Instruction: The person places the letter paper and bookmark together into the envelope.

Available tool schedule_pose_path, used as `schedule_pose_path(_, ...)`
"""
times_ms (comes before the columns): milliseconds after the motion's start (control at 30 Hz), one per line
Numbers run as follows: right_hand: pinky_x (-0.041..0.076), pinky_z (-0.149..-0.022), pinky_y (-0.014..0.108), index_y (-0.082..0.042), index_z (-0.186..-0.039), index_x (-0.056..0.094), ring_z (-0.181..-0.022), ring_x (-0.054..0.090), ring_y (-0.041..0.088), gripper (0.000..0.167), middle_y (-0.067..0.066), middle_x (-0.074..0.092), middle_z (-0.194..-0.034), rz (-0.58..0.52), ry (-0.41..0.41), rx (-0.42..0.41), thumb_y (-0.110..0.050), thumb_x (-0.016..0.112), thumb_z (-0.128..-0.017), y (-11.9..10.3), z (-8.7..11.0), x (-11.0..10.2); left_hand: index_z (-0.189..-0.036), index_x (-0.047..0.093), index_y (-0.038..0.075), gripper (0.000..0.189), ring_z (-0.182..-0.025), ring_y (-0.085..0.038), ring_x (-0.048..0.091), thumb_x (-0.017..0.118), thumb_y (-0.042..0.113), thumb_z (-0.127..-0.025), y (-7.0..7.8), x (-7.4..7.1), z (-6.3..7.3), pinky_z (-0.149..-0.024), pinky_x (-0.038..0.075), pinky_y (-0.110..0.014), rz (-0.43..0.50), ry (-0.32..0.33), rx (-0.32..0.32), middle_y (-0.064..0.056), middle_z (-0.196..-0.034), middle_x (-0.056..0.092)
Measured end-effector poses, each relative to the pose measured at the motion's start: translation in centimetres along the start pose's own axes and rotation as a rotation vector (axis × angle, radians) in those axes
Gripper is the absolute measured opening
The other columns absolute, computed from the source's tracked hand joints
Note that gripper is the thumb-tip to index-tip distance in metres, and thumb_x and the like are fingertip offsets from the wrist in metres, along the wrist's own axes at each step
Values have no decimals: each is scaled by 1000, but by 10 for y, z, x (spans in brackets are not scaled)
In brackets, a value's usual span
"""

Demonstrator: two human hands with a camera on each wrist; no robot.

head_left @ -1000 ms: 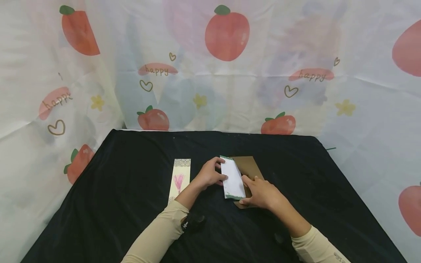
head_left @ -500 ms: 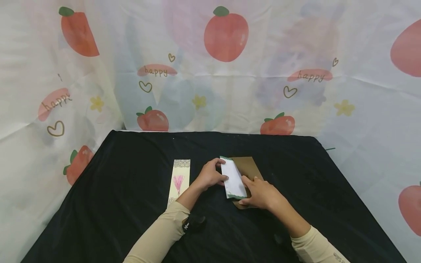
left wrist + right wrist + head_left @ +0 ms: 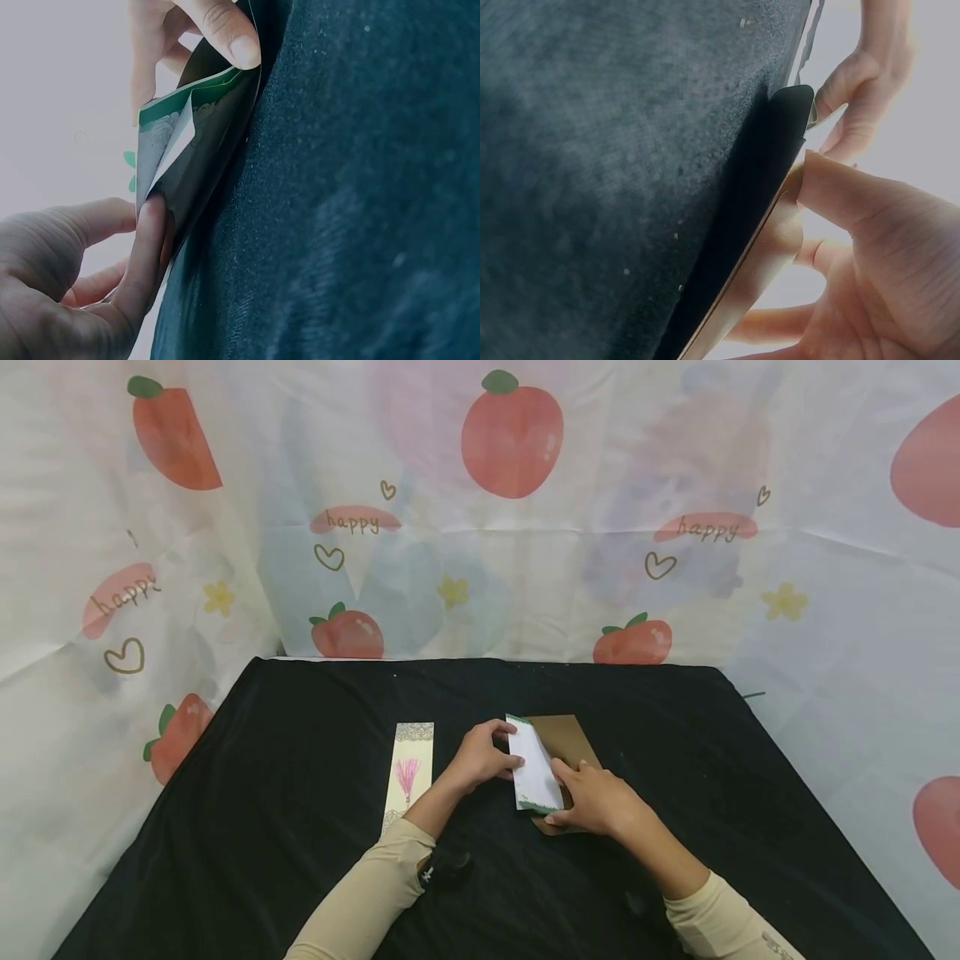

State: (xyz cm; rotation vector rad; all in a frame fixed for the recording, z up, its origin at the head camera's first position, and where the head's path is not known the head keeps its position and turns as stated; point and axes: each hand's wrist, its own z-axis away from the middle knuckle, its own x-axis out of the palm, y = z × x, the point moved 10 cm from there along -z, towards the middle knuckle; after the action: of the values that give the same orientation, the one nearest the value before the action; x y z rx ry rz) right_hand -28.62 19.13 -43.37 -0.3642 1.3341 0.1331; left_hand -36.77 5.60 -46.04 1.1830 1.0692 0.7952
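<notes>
In the head view a white folded paper card [image 3: 533,768] with green trim at its ends leans at an angle over a flat brown kraft-paper piece [image 3: 564,739]. My left hand [image 3: 482,758] pinches the card's left edge between thumb and fingers. At the brown paper's lower part, my right hand [image 3: 596,797] grips it, with thumb near the card's bottom corner. The left wrist view shows the card's green-trimmed end [image 3: 169,105] gaping, with a pale folded layer inside. Brown paper [image 3: 761,274] runs along the right hand's fingers in the right wrist view.
A cream strip [image 3: 423,749] with lace-like bands and a pink tassel [image 3: 407,777] lies left of the hands, partly behind the left forearm. Black cloth [image 3: 322,735] covers the table. A printed fruit curtain [image 3: 525,585] hangs behind and at both sides.
The white card and my left hand have shifted slightly right over the brown paper. My right hand stays in nearly the same place.
</notes>
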Motion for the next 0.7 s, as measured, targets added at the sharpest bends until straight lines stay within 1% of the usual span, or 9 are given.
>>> schedule_pose_path(200,52,-67,49,-9,-135,51,-80,60,31,73,17,58,-103,8,-13,7,-44,87,-83,0,-1,1,-130,62,-3,53,-73,-23,69,82,-10,-82,0,1,-1,-60,62,-33,-20,7,0,-18,-122,58)
schedule_pose_path(367,52,-67,49,-9,-137,51,-80,60,31,74,18,58,-103,12,-15,6,-45,87,-83,0,-2,2,-131,62,-3,53,-71,-24,70,83,-9,-82,-2,4,-2,-60,61,-32,-24,17,-1,-18,-120,60)
schedule_pose_path(533,52,-67,49,-10,-135,51,-80,61,32,72,19,58,-105,16,-7,2,-45,87,-83,0,-3,2,-131,62,-6,49,-71,-24,71,79,-10,-86,-2,7,-3,-62,62,-32,34,7,5,-20,-119,60)
schedule_pose_path(600,52,-67,49,-10,-134,51,-80,61,32,71,19,58,-104,16,-5,2,-45,87,-83,0,-2,2,-132,62,-6,46,-71,-24,71,75,-11,-88,-2,8,-3,-63,62,-32,62,-3,-2,-21,-120,59)
schedule_pose_path(700,52,-66,49,-10,-133,51,-79,61,32,71,19,58,-102,16,-7,5,-45,87,-83,0,-2,2,-133,63,-5,45,-69,-24,71,72,-14,-89,-4,9,-4,-64,62,-32,76,-18,-19,-20,-121,58)
